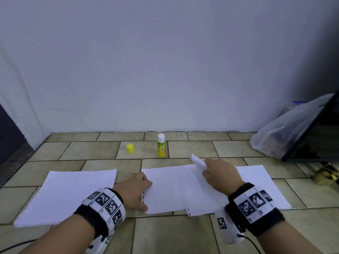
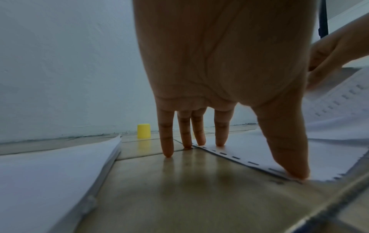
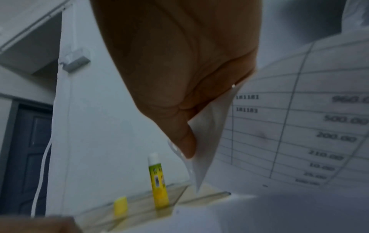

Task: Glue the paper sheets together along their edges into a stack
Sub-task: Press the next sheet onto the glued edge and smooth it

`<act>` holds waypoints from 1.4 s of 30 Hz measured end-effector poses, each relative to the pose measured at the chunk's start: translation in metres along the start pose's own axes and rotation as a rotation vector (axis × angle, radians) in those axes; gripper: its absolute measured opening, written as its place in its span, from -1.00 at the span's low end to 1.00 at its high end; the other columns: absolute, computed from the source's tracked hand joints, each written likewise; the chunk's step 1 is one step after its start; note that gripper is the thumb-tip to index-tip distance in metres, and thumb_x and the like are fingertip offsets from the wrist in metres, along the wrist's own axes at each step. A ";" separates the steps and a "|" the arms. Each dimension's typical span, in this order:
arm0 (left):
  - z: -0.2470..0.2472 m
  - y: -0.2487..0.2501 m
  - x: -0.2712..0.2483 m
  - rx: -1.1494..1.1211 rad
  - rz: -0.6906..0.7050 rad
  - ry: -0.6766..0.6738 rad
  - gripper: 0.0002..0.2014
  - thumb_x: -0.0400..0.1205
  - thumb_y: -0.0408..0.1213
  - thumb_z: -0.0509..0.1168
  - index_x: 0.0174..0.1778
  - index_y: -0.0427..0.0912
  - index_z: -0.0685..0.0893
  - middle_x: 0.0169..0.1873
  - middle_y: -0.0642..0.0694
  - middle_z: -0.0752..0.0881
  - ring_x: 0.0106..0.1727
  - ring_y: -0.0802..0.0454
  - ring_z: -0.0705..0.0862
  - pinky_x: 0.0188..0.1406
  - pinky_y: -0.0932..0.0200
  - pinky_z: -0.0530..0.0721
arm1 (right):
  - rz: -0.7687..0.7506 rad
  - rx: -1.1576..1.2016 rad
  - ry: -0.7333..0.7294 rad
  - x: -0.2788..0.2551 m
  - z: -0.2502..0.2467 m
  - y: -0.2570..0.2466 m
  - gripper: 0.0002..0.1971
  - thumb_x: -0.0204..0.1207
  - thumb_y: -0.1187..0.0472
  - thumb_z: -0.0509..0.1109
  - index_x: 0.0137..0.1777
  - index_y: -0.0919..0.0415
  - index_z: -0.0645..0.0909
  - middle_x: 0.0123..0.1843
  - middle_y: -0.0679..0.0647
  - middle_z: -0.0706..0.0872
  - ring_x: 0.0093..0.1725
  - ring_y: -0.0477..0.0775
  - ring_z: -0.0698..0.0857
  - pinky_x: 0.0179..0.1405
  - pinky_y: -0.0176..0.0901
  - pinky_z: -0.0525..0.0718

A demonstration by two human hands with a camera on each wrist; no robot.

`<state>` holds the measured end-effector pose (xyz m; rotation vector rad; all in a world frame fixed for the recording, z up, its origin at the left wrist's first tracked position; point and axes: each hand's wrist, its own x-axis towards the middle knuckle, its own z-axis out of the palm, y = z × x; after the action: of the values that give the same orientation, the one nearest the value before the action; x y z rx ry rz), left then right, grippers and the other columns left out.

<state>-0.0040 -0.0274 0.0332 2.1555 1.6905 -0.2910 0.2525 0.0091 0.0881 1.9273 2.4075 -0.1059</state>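
At the lower centre of the head view, the left hand (image 1: 136, 189) lies with its fingers (image 2: 167, 141) straight and spread; the thumb and at least one fingertip press the perforated left edge of the middle sheet (image 1: 163, 187), while the little finger touches the tiled floor (image 1: 95, 151) just beside it. Right of it, the right hand (image 1: 220, 177) pinches a lifted corner of the upper sheet (image 1: 197, 160) between thumb and curled fingers (image 3: 184, 138), so that corner stands up off the floor and curls toward the wall. The right wrist view shows that sheet's underside printed with a ruled table of numbers. This upper sheet overlaps the middle sheet, its own punched edge running down the middle of the pile, and its right part spreads flat toward the right of the frame.

Left of the hands and apart from them lies a separate paper stack (image 1: 69, 195), its punched edge on the left. Further up the frame, near the foot of the white wall (image 1: 165, 61), an uncapped glue stick (image 1: 161, 145) stands upright, and its yellow cap (image 1: 130, 148) sits on the floor a little to its left. At the right edge, a clear plastic bag (image 1: 282, 129) leans against a dark panel.
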 end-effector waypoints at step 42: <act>-0.006 0.054 0.011 0.078 0.264 0.211 -0.50 0.55 -0.43 0.25 0.40 -0.02 0.42 0.34 0.02 0.35 0.23 0.01 0.42 -0.09 0.19 0.35 | -0.044 0.211 -0.148 -0.022 0.044 0.022 -0.49 0.58 -0.17 0.27 0.47 0.02 0.41 0.32 -0.02 0.62 0.29 -0.01 0.57 0.19 -0.21 0.50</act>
<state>0.0503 -0.0264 0.0436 2.5088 1.4949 -0.0582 0.2785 -0.0116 0.0458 1.8699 2.4261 -0.5054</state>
